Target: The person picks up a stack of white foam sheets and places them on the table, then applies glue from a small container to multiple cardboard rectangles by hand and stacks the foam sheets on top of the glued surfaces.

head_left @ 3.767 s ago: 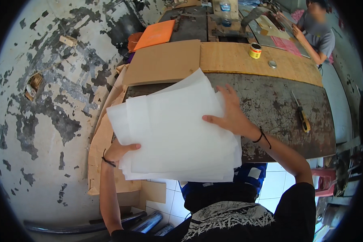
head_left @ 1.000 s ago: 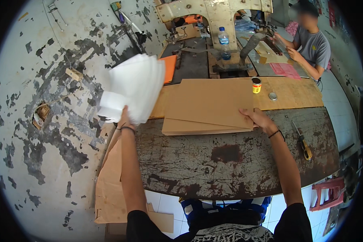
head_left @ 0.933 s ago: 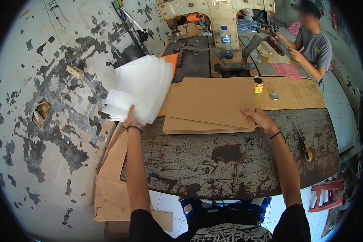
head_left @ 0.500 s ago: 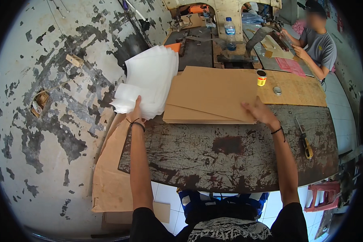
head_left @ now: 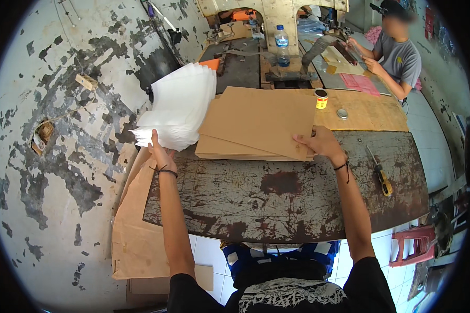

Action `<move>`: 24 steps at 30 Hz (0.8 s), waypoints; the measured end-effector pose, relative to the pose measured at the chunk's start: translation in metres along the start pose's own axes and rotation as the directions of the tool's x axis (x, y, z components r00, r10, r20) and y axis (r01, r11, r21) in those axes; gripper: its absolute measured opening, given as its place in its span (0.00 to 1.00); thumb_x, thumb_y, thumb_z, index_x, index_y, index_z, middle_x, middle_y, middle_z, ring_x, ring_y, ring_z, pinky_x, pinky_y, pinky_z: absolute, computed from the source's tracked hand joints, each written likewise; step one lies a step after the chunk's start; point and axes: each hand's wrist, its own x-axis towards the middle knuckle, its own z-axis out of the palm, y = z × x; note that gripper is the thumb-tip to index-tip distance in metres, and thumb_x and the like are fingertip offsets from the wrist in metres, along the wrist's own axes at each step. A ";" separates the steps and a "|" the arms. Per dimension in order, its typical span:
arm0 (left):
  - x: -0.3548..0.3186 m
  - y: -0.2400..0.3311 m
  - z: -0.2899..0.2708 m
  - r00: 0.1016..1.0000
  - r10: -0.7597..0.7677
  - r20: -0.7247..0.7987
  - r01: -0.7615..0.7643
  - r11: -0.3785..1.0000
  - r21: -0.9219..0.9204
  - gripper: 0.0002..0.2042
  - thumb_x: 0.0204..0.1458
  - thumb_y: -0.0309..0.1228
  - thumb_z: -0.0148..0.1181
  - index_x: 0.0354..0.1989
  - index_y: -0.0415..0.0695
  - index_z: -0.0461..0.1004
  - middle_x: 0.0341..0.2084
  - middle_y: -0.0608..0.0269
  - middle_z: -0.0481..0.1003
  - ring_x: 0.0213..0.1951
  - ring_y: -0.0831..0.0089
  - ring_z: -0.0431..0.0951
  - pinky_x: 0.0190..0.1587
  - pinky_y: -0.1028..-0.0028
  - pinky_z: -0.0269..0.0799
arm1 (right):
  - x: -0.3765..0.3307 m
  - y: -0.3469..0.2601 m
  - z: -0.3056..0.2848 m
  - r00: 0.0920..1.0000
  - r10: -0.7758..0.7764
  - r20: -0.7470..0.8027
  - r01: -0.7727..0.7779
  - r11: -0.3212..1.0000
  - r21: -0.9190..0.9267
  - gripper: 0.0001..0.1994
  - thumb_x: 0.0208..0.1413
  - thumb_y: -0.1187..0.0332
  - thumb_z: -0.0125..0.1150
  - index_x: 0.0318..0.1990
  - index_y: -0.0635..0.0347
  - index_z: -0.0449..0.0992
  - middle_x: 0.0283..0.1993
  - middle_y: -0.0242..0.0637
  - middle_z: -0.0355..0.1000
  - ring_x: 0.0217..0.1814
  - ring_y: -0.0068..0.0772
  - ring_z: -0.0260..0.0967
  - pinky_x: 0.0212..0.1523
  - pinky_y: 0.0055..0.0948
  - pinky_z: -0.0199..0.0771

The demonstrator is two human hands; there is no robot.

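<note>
A fanned stack of white sheets (head_left: 176, 99) lies at the left of the table, its near edges curling up. My left hand (head_left: 163, 156) is closed on the near left corner of these sheets, thumb raised on top, the other fingers partly hidden. Beside them lies a stack of brown cardboard sheets (head_left: 258, 117), the top one turned slightly against those below. My right hand (head_left: 324, 143) rests at its right edge, open, with the thumb stretched over the top board and the fingers apart from it.
On the worn dark table (head_left: 240, 193) lies a yellow-handled screwdriver (head_left: 384, 180) at the right. Behind stand an open yellow can (head_left: 321, 99), its round lid (head_left: 342, 113), a water bottle (head_left: 282, 46) and a machine. A co-worker (head_left: 397, 57) sits far right. Brown paper (head_left: 138, 240) hangs at the left.
The whole view has shifted slightly. My left hand has slid toward the near left corner of the white sheets, and their folded-over flap has dropped flatter. My right hand stays by the cardboard's right edge.
</note>
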 end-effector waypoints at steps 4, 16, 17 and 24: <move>-0.011 0.001 0.005 0.997 0.043 -0.071 -0.037 0.995 0.090 0.56 0.49 0.64 0.63 0.78 0.50 0.36 0.72 0.45 0.52 0.68 0.46 0.59 0.64 0.44 0.57 | -0.011 -0.010 -0.005 0.984 -0.112 -0.140 0.075 0.967 -0.243 0.31 0.51 0.45 0.73 0.45 0.71 0.81 0.31 0.44 0.81 0.33 0.37 0.81 0.40 0.37 0.79; -0.031 -0.005 -0.008 1.000 0.012 0.029 -0.014 0.998 0.059 0.55 0.51 0.68 0.57 0.79 0.52 0.36 0.74 0.41 0.45 0.72 0.44 0.53 0.66 0.49 0.57 | -0.017 0.019 -0.031 0.903 -0.168 -0.395 0.372 0.764 0.527 0.22 0.71 0.59 0.54 0.55 0.74 0.75 0.40 0.34 0.79 0.39 0.21 0.72 0.42 0.26 0.73; -0.032 -0.007 -0.014 1.000 0.009 0.029 -0.011 0.998 0.066 0.55 0.51 0.68 0.57 0.79 0.52 0.36 0.74 0.41 0.45 0.72 0.44 0.53 0.66 0.49 0.57 | -0.023 0.024 -0.033 0.906 -0.160 -0.393 0.366 0.764 0.532 0.22 0.71 0.59 0.54 0.55 0.74 0.75 0.40 0.34 0.79 0.39 0.21 0.72 0.42 0.26 0.73; -0.111 -0.035 -0.008 0.688 0.678 0.259 -0.685 0.489 0.539 0.32 0.55 0.36 0.70 0.66 0.44 0.63 0.60 0.50 0.67 0.62 0.55 0.66 0.66 0.57 0.59 | -0.173 0.070 -0.067 0.913 -0.024 -0.407 0.284 0.752 0.595 0.19 0.71 0.61 0.54 0.56 0.71 0.74 0.46 0.33 0.78 0.48 0.21 0.72 0.50 0.24 0.72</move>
